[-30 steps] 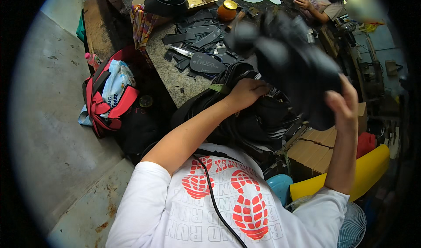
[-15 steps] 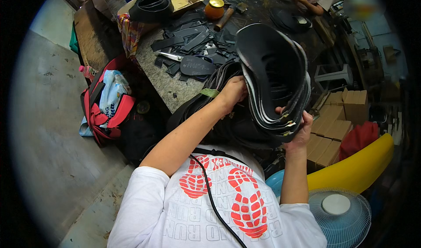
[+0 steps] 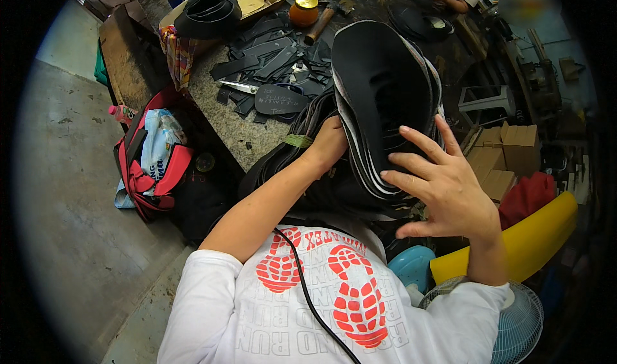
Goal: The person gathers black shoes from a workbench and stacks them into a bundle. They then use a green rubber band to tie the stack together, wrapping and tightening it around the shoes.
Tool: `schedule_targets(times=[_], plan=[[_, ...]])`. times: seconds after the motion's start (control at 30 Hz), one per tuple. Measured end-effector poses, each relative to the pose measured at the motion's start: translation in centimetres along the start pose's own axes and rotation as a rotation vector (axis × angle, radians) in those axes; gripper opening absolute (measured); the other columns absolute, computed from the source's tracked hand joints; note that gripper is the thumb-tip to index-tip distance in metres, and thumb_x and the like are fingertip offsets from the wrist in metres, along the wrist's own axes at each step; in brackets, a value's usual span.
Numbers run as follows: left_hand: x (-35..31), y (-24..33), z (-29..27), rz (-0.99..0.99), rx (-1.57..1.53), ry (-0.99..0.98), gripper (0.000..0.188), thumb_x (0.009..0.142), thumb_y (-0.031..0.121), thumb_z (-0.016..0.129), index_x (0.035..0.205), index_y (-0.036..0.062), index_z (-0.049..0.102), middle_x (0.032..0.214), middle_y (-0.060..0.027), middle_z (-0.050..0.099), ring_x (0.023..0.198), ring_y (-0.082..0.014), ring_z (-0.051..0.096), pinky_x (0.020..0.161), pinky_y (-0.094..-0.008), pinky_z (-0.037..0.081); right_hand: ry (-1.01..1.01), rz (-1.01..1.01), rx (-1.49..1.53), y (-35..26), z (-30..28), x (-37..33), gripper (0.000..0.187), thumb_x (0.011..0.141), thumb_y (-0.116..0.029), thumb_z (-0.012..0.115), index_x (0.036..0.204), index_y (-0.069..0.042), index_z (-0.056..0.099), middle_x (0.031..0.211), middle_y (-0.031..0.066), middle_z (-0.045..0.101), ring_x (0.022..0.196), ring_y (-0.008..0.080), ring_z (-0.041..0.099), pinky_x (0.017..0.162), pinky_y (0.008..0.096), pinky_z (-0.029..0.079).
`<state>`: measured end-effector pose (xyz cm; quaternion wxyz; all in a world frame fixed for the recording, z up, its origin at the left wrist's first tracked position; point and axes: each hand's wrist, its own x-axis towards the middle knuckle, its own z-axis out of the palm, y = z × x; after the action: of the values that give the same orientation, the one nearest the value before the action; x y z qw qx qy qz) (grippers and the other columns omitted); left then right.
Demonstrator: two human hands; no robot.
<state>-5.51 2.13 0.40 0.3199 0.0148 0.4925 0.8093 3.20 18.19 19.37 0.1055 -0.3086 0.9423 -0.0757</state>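
A thick stack of black insole-shaped pieces, with pale layered edges, stands tilted in front of me. My left hand is closed on its left edge, the fingertips hidden behind it. Over the lower right of the stack, my right hand is open with its fingers spread, holding nothing; whether the fingertips touch the top piece I cannot tell. Beneath my left forearm lies another bundle of black pieces, tied with a green band.
Black offcuts, scissors, a flat dark sole shape, an orange jar and a hammer lie on the worktable. Another person's hand shows at far right. Cardboard boxes and a fan stand to my right.
My right hand has let go of the stack's lower right edge and opened over its face. The stack has shifted slightly left and up; my left hand keeps its hold.
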Motion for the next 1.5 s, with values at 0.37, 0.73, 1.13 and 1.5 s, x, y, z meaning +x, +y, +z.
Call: schedule_targets(times=[0.37,0.73,1.13,1.5], plan=[[1.9,-1.2,-0.4,0.275,0.28,-0.143,0.03,0.097,0.023,0.057,0.089,-0.0048,0.065,0.072,-0.0097,0.063,0.067,-0.012,0.054,0.066,-0.0308,0.045,0.104,0.103,0.041,4.0,-0.4,-2.6,0.056,0.054,-0.026,0.093,0.098,-0.002,0.069,0.087,0.0068,0.068,0.084,0.0242,0.068,0.096,0.0383,0.055],[-0.3,1.5,0.7,0.645,0.64,-0.054,0.016,0.092,0.018,0.067,0.088,0.0019,0.071,0.077,-0.0116,0.063,0.069,-0.0271,0.063,0.064,-0.0356,0.049,0.282,0.639,0.979,8.2,5.2,0.4,0.059,0.069,-0.014,0.09,0.118,0.004,0.063,0.108,0.008,0.07,0.098,0.0142,0.064,0.093,0.0309,0.051],[1.8,4.5,2.0,0.45,0.781,-0.009,0.024,0.097,0.022,0.058,0.09,0.0023,0.068,0.086,-0.0196,0.067,0.083,-0.0394,0.065,0.074,-0.0459,0.05,0.447,0.552,1.472,12.1,8.8,-0.4,0.094,0.063,-0.04,0.085,0.139,0.002,0.048,0.135,0.0163,0.06,0.122,0.0243,0.059,0.106,0.0344,0.045],[2.4,4.0,1.0,0.456,1.007,-0.247,0.022,0.089,0.022,0.063,0.107,0.0123,0.068,0.092,-0.0151,0.072,0.091,-0.0398,0.067,0.078,-0.049,0.053,0.369,0.618,1.45,10.1,6.7,0.7,0.101,0.056,-0.04,0.092,0.137,0.002,0.048,0.126,0.0088,0.061,0.117,0.0199,0.058,0.103,0.034,0.044]])
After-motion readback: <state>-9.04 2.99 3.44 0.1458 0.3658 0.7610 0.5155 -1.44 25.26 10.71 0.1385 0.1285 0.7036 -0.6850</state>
